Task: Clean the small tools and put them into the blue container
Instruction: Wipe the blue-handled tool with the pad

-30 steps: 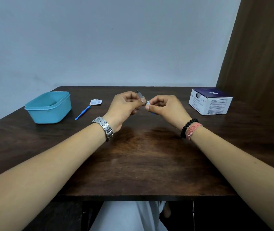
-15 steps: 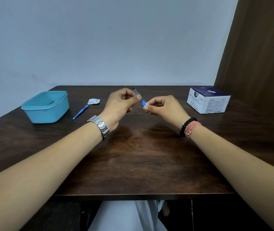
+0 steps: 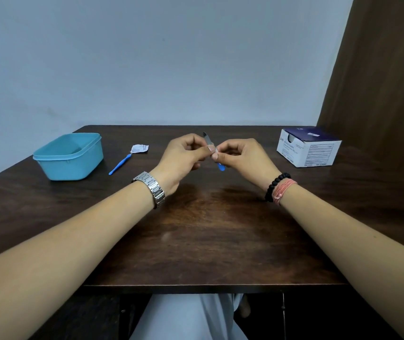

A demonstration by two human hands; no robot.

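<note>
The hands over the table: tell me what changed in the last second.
The left hand and right hand separated briefly, then closed together again on the small blue-handled tool; each pinches it, blade tip up. The blue container, the other blue tool, the wrapper and the box stayed put.

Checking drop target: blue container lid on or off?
Off. The blue container is open-topped; its inner walls and floor show.
</note>
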